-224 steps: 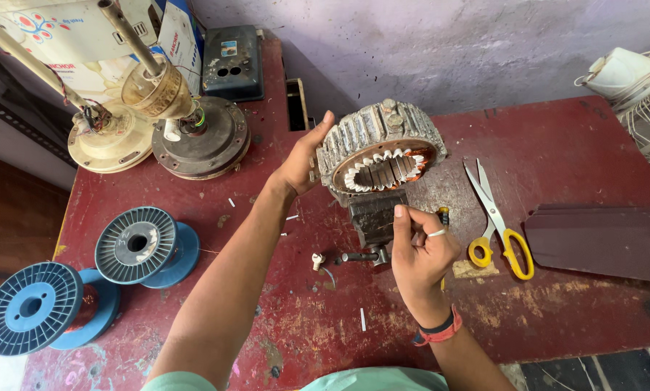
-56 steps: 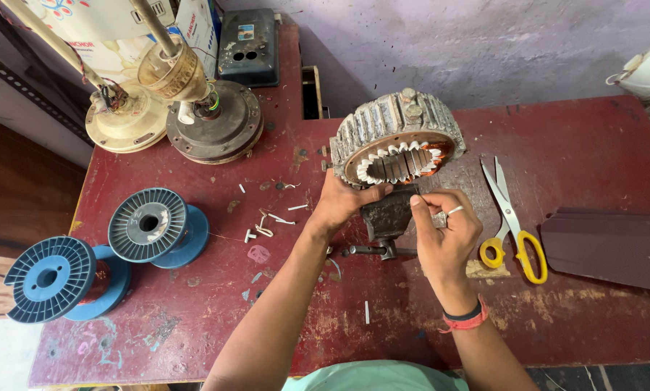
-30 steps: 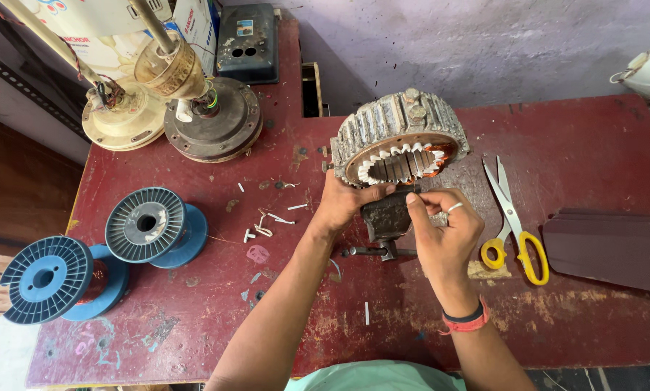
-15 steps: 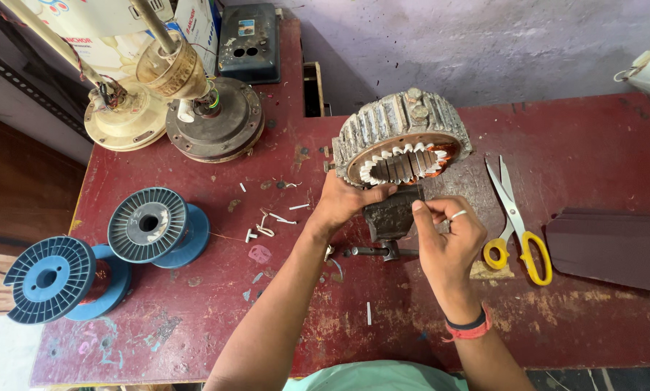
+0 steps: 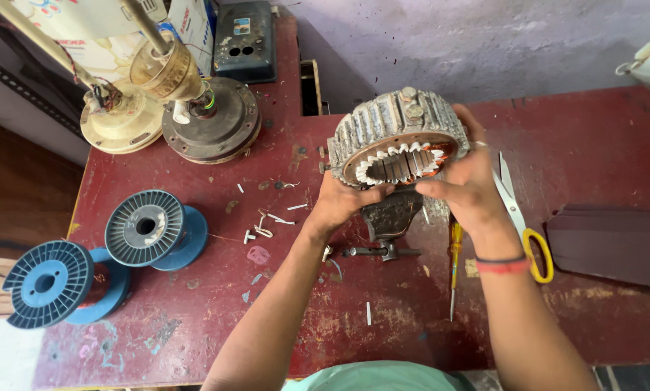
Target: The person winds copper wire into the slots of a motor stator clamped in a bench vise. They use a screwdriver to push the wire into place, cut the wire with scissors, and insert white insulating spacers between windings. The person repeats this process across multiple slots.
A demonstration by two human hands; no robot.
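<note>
1. Head view, looking down: a person is working at a worn dark-red wooden table (image 5: pixel 216 318). A round grey metal motor stator with a ribbed outer wall and copper windings lined with white paper slots (image 5: pixel 397 141) is standing tilted on its edge near the middle of the table, its open bore facing up and toward the viewer, so its axis is running from the far wall toward the person.
2. The stator is sitting clamped in a small dark metal bench vice (image 5: pixel 389 221) directly beneath it.
3. The left hand (image 5: pixel 343 203) is cupping the stator's lower left rim from below, fingers curled closed against the metal and thumb lying along the edge.
4. The right hand (image 5: pixel 466 185) is wrapping the stator's right side, fingers spread up over the ribbed wall and thumb reaching inward toward the white slot liners. Both hands are touching it, one on each side.
5. Just right of the right wrist, yellow-handled steel scissors (image 5: pixel 524 224) are lying on the table; a yellow-handled screwdriver (image 5: pixel 454 268) is lying below the right hand, pointing toward the person.
6. Well to the left, two blue plastic wire spools (image 5: pixel 148 228) are resting, and two round ceiling-fan motor housings with rods (image 5: pixel 209 127) are standing at the far left corner.
</note>
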